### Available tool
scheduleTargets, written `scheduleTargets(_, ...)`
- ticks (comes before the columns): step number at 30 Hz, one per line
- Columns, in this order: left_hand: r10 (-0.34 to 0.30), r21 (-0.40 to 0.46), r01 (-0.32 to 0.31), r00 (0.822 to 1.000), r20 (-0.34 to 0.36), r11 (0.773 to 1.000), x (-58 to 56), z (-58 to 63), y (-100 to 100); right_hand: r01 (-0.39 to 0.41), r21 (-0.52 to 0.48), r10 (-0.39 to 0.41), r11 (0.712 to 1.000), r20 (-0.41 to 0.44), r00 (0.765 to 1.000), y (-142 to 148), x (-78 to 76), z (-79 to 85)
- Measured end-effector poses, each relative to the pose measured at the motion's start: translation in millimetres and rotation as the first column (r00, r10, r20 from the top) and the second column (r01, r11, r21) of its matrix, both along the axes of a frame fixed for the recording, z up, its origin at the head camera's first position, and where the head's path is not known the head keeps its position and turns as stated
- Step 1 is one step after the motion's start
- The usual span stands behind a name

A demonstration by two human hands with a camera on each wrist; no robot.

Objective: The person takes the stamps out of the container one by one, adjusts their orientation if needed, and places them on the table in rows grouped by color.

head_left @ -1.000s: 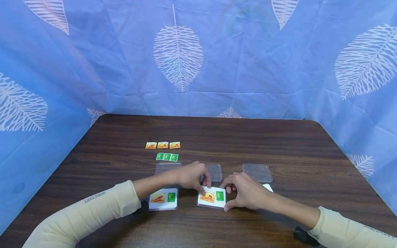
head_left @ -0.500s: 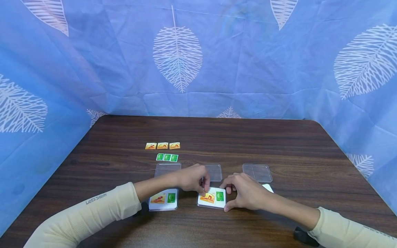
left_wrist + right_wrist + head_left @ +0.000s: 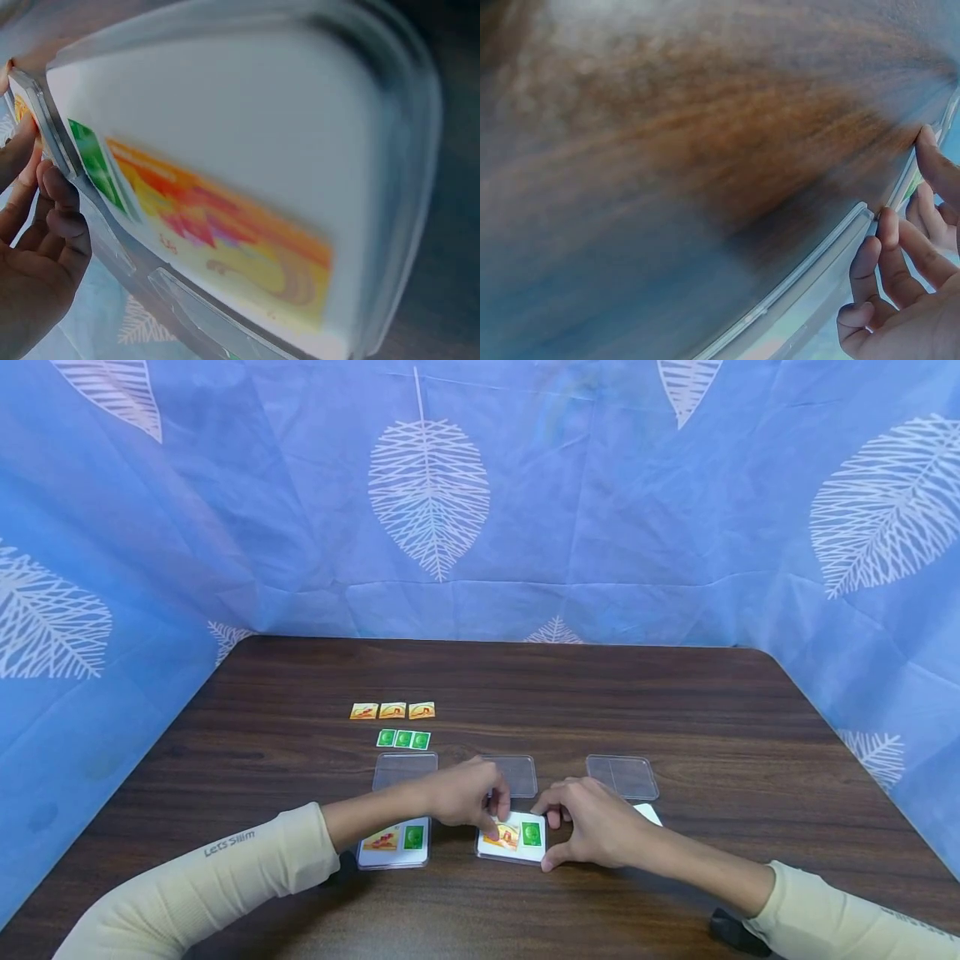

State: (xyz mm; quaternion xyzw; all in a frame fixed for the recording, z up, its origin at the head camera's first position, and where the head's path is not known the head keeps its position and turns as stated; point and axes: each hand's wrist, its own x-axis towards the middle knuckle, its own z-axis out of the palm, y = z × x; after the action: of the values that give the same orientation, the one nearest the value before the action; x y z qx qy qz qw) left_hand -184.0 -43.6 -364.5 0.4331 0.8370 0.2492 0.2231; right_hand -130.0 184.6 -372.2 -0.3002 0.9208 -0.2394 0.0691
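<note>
In the head view, an orange stamp (image 3: 510,837) and a green stamp (image 3: 531,834) lie side by side on a white card in the middle clear plastic case (image 3: 510,861). My left hand (image 3: 463,792) reaches in from the left and pinches at the upper left part of the orange stamp, its thumb covering that corner. With thumb and forefinger spread along the right side, my right hand (image 3: 600,822) grips the case by its edge. The right wrist view shows the right hand's fingers (image 3: 889,225) right at the case's edge.
Another case (image 3: 393,864) with an orange and a green stamp stands to the left. Clear lids (image 3: 622,778) lie behind the cases. Farther back are rows of orange stamps (image 3: 392,711) and green stamps (image 3: 403,740). A white card (image 3: 648,814) shows behind my right hand.
My left thumb has slid slightly down over the orange stamp, covering more of its corner. The right hand and the case have kept their place.
</note>
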Motion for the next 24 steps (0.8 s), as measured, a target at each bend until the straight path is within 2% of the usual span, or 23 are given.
scheduleTargets(14,-0.057,0.041,0.056,0.998,0.025,0.998,-1.0,3.3,-4.0,0.010,0.011,-0.010,1.000,0.008,1.000,-0.6,0.1,0.5)
scheduleTargets(24,0.000,0.094,-0.006,0.998,0.069,0.996,-2.5,13.7,-13.8,0.003,-0.009,-0.003,1.000,0.031,1.000,-1.0,-0.1,1.1)
